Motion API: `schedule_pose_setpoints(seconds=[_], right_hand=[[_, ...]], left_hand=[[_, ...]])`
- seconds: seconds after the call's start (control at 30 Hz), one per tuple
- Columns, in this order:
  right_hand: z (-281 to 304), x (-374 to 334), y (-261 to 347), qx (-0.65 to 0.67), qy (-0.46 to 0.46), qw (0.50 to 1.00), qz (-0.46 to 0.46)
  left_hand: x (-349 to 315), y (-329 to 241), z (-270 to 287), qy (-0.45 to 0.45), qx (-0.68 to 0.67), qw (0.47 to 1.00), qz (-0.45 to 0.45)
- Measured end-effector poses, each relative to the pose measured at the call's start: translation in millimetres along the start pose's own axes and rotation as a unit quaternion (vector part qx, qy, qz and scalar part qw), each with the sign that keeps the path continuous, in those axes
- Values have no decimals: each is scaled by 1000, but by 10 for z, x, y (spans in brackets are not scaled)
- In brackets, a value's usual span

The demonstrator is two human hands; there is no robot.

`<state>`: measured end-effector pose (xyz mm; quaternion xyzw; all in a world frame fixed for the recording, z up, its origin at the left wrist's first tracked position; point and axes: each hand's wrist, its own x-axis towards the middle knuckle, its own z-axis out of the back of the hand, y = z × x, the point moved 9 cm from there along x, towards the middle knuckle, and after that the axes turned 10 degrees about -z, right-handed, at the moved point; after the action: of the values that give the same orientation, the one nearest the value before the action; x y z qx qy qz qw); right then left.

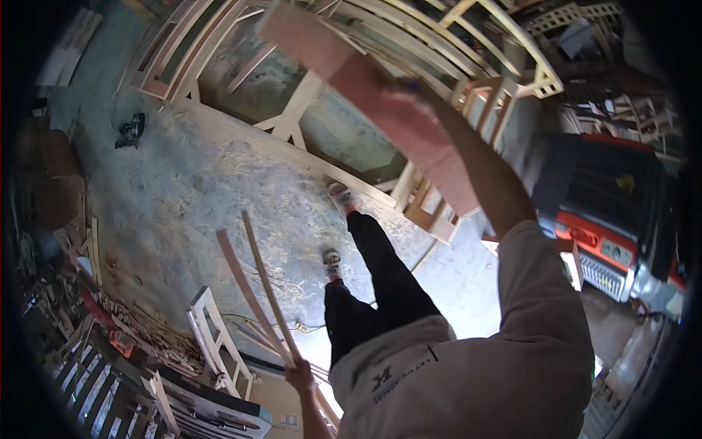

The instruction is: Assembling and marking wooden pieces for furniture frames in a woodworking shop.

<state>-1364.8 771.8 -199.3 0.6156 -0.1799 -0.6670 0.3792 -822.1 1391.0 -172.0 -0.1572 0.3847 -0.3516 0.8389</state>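
Two strips (pixel 270 282) occupy the left hand (pixel 298 374), one board (pixel 363 94) the right hand (pixel 411 96).

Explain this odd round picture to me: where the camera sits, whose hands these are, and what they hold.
No robot here, just one person's bare hands. The picture comes from a wide fisheye camera on that person's head, looking down, so straight edges bend toward the rim. The left hand holds two thin wooden strips; the right hand, blurred, holds a wide reddish-brown board. Ahead is a pale wooden frame, and on the concrete floor to its left sits a black device whose exact kind I cannot tell.
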Motion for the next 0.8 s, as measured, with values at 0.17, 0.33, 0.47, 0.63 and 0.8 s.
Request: schedule_pose_setpoints(seconds=[0.17, 0.33, 0.47, 0.63, 0.8], right_hand=[[788, -2694, 643, 164, -105, 980, 49], [601, -4786, -324, 209, -208, 955, 14], [227, -5785, -1661, 302, -148, 941, -40], [-571, -6931, -2768, 268, -23, 961, -59], [-820, -8025, -3760, 328, -35, 935, -133]], left_hand=[[280, -447, 447, -48, 9, 976, -211], [344, -443, 611, 3, 47, 957, -287], [539, -346, 581, 27, 53, 957, -283], [483, -854, 157, 55, 141, 938, -311], [194, -1669, -629, 65, 193, 890, -409]])
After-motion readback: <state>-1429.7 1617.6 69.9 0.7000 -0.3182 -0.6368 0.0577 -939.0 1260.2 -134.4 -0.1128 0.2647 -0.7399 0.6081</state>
